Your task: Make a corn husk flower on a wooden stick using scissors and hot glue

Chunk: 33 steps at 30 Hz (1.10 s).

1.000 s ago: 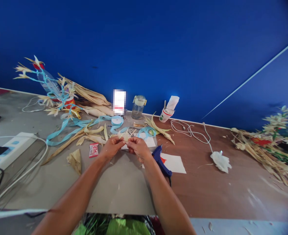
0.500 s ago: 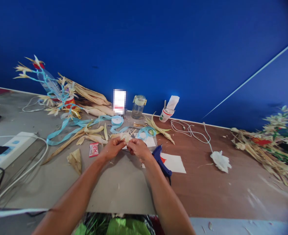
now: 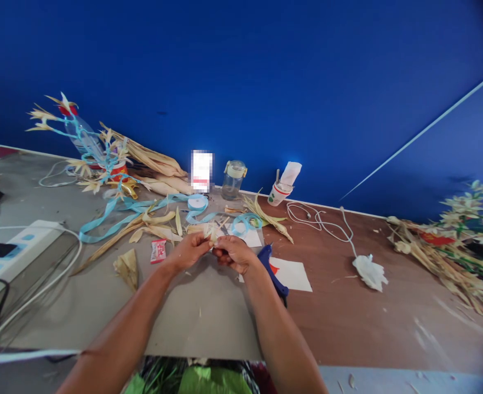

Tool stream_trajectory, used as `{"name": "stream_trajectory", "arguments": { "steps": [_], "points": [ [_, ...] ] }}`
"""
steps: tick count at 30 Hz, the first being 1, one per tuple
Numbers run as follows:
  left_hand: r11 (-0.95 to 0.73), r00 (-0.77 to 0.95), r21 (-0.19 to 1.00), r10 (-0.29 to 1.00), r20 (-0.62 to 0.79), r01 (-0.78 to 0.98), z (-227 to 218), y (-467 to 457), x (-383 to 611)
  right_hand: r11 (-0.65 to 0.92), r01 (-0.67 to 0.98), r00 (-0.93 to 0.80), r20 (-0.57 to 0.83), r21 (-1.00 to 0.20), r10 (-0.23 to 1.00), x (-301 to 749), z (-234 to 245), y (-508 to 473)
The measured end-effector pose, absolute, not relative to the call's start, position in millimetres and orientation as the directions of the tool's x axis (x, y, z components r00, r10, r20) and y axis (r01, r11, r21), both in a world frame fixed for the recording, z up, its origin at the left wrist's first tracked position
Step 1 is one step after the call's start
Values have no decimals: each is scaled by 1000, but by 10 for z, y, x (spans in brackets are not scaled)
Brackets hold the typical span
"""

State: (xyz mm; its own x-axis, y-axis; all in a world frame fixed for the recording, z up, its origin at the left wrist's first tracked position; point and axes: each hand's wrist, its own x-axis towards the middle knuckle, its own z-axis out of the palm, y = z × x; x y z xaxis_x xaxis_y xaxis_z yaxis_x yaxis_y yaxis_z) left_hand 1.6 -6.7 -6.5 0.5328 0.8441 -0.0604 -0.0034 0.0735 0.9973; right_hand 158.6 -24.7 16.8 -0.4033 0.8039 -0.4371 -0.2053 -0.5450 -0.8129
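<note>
My left hand and my right hand meet over the middle of the table, fingers closed in a pinch. Between them is a small pale corn husk piece, mostly covered by the fingertips. Just beyond lie a roll of light blue ribbon, a loose blue ribbon coil and strips of dry husk. A blue hot glue gun rests beside my right forearm, on a white sheet. Near my left wrist is a small red-and-white packet.
At the left, blue-wrapped stems with husk flowers lean by a plastic bottle. A power strip sits nearer. Along the wall stand a jar and a cup. Crumpled tissue and a husk bundle lie right.
My hands have shifted slightly, the right one turning so its fingers curl lower. The pale husk piece shows a little more above the fingertips. The view has moved a touch.
</note>
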Motion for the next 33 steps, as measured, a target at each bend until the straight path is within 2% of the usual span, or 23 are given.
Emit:
{"name": "stream_trajectory", "arguments": {
  "steps": [4,9,13,18,24,29,33],
  "points": [
    [65,510,998,858,-57,3,-65,-62,2,-570,-246,-449,-429,-784,784,1624,176,-241],
    [86,457,996,886,-78,4,-52,-52,-19,-518,-397,-428,-346,-758,835,1751,206,-222],
    [140,503,990,857,-111,-20,-68,-42,-39,-398,-523,-374,-216,-754,902,1838,231,-210],
    [169,508,985,852,-127,-37,-87,-44,-55,-176,-636,-154,-101,-751,983,1887,285,-199],
    [207,480,978,861,-165,-35,36,-90,-41,-38,-525,74,-90,-850,993,1893,295,-174],
    [224,448,973,876,-177,-55,76,-105,-26,134,-402,347,-15,-906,938,1956,282,-121],
    [233,426,971,885,-188,-57,33,-96,-13,69,-256,377,-34,-964,926,1954,154,-74]
  ]
}}
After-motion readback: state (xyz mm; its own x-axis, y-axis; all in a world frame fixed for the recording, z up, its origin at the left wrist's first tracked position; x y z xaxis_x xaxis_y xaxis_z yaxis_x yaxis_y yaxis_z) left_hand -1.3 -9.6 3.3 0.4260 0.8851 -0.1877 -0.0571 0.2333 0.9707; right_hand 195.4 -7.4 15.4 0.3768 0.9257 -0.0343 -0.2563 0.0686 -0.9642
